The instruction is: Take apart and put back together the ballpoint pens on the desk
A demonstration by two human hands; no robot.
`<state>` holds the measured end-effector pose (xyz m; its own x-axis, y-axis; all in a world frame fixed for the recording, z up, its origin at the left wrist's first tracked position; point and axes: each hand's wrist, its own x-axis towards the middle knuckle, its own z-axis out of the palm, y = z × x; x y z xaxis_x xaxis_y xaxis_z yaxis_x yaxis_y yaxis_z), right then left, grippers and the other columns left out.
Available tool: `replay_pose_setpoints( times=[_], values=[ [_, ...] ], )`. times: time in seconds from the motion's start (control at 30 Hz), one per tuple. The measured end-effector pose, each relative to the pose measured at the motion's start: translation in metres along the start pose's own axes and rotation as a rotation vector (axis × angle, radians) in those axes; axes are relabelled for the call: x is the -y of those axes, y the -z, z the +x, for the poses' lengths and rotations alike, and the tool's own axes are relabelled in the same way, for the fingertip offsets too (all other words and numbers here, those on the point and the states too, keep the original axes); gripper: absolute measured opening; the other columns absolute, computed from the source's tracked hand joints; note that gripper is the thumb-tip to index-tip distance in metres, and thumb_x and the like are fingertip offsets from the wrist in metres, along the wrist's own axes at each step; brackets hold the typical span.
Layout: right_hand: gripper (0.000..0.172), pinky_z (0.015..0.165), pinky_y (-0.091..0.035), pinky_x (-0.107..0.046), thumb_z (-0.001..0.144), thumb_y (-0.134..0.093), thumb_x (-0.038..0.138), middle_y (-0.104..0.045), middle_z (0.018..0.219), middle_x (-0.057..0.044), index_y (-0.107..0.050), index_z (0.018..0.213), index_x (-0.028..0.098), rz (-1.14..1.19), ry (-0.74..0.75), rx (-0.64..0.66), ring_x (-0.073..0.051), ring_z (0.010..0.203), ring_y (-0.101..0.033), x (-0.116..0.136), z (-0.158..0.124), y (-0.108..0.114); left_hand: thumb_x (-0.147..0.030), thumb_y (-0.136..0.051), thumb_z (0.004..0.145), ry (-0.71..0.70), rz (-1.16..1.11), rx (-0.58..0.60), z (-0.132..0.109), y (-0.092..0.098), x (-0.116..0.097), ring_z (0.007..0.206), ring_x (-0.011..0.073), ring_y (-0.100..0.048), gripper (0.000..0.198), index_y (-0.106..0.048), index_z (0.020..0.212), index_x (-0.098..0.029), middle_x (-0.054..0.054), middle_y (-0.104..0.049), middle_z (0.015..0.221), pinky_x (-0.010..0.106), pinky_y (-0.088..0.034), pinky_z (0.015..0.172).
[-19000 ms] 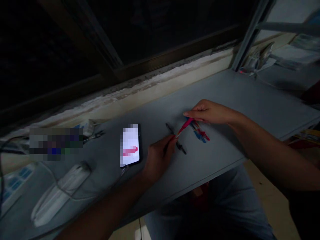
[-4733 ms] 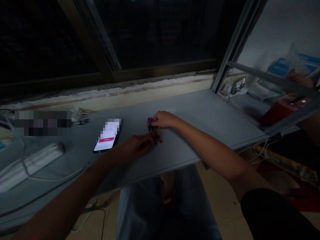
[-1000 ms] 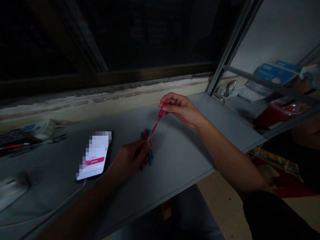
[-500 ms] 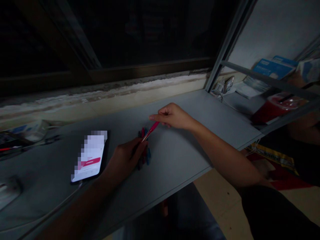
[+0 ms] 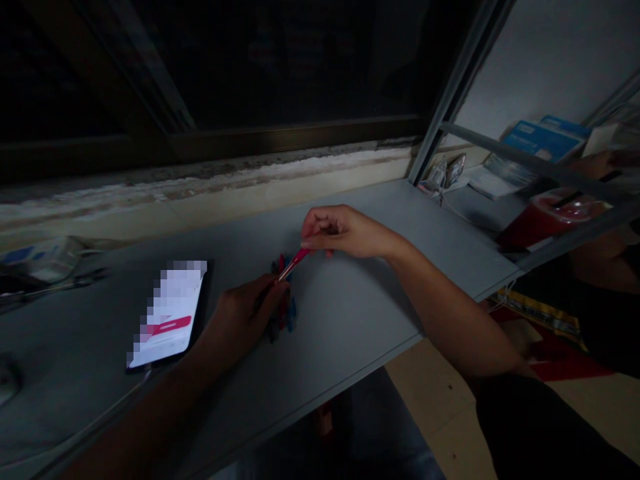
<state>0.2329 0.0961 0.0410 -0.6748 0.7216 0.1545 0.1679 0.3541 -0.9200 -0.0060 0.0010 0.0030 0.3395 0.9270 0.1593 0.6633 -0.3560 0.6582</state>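
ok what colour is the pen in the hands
Pinkish red pen, clearest in the head view.

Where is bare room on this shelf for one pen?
Grey shelf is free right of the blue-and-red pen pile, below the right hand and red pen, and toward the metal window frame. Crowded between the pile and black smartphone, at the left hand.

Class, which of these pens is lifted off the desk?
The red pen, pinched in the right hand; the other pens lie bunched on the desk below it.
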Motion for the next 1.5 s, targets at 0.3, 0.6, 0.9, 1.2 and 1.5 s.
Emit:
replay_pose_setpoints(
  times=[0.3,0.6,0.9,1.2,1.5],
  values=[
    [0.038,0.057,-0.043,-0.021,0.087,-0.074,0.051,-0.067,0.067,0.0,-0.065,0.084,0.014,-0.065,-0.011,0.052,-0.009,0.058,-0.058,0.001,-0.001,0.008,-0.046,-0.046,0.105,-0.01,0.035,-0.012,0.001,-0.001,0.006,0.055,0.0145,-0.065,0.039,-0.073,0.101,-0.018,0.0,-0.072,0.069,0.025,-0.046,0.052],
    [0.038,0.058,-0.039,-0.022,0.093,-0.067,0.053,-0.064,0.067,0.002,-0.062,0.084,0.016,-0.137,0.051,0.074,-0.009,0.059,-0.054,-0.001,-0.001,0.008,-0.049,-0.046,0.103,0.015,0.017,-0.04,0.001,-0.003,0.003,0.055,0.0176,-0.067,0.042,-0.075,0.104,-0.019,0.002,-0.074,0.068,0.027,-0.047,0.05],
    [0.058,0.049,-0.028,-0.024,0.097,-0.058,0.06,-0.041,0.044,0.008,-0.049,0.059,0.018,-0.181,-0.121,0.011,-0.005,0.042,-0.035,-0.005,0.002,0.0,-0.049,-0.05,0.101,-0.073,0.236,-0.169,-0.003,-0.001,0.01,0.073,0.0251,-0.07,0.039,-0.078,0.107,-0.022,0.009,-0.078,0.085,0.034,-0.053,0.062],
    [0.052,0.047,-0.03,-0.022,0.089,-0.07,0.06,-0.055,0.049,0.004,-0.058,0.065,0.015,0.011,-0.128,-0.221,-0.005,0.043,-0.042,-0.013,0.011,-0.013,-0.044,-0.061,0.099,-0.245,0.094,0.029,-0.011,-0.007,0.001,0.076,0.0166,-0.069,0.04,-0.064,0.134,-0.027,0.003,-0.073,0.098,0.029,-0.058,0.074],
    [0.051,0.048,-0.03,-0.022,0.094,-0.064,0.058,-0.057,0.052,0.003,-0.059,0.067,0.015,-0.064,-0.137,-0.141,-0.006,0.046,-0.043,-0.014,0.011,-0.023,-0.037,-0.049,0.109,-0.475,0.136,0.09,-0.015,-0.005,-0.003,0.086,0.0165,-0.073,0.025,-0.07,0.107,-0.023,0.003,-0.074,0.098,0.027,-0.057,0.079]
  ],
)
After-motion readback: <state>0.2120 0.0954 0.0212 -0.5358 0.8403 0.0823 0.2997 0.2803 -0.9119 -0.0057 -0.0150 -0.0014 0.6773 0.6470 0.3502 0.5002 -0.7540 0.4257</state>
